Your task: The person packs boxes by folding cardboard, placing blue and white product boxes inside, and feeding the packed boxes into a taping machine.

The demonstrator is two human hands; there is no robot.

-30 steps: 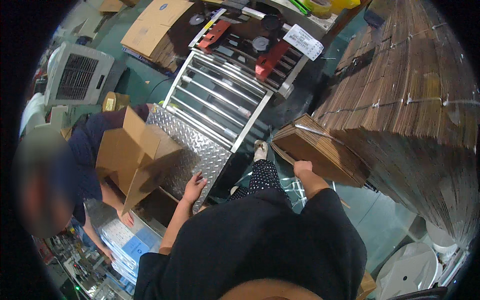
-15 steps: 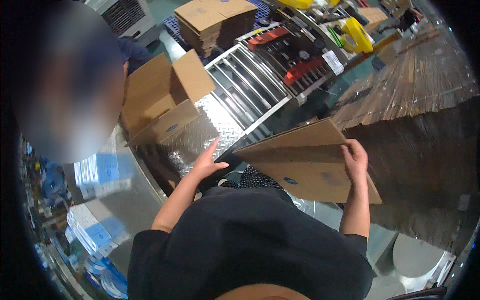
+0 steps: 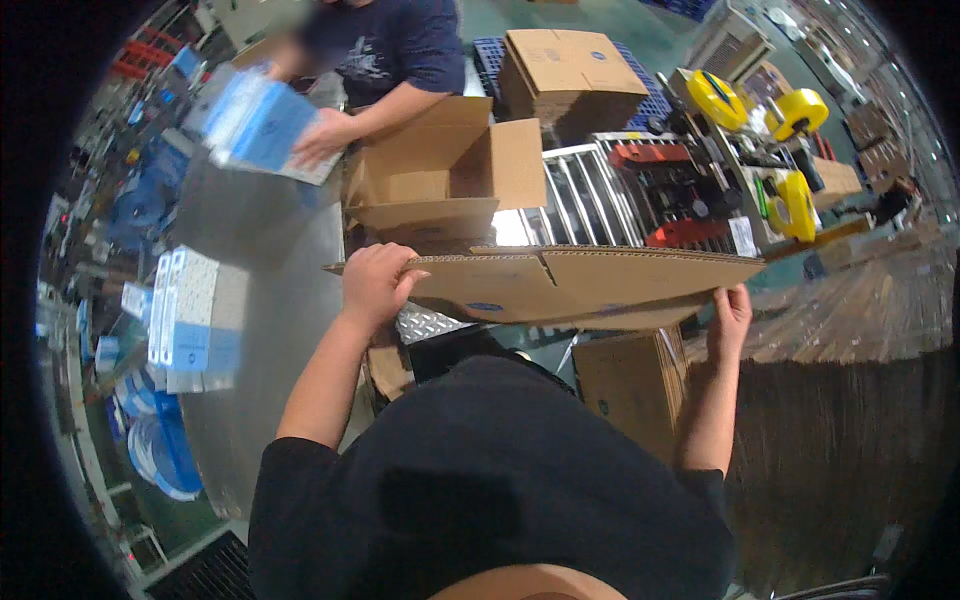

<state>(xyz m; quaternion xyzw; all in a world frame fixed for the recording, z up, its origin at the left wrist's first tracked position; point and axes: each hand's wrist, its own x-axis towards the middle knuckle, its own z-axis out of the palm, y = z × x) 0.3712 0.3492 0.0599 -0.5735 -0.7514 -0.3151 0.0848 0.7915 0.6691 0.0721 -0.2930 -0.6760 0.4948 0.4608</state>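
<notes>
The flat cardboard box [image 3: 560,285], lifted from beside the stack a moment ago, now hangs level over the surface [image 3: 260,300], left hand [image 3: 375,285] and right hand [image 3: 732,315] fingers gripping its ends.

Flat brown carton [image 3: 560,285] before open brown box [image 3: 450,170].

A: What do the 2 hands hold?
B: A flattened cardboard box [image 3: 560,285]: left hand [image 3: 375,285] grips one end, right hand [image 3: 733,315] the other.
A: And beyond that box?
B: An open carton [image 3: 450,175] and roller conveyor [image 3: 590,195].
</notes>
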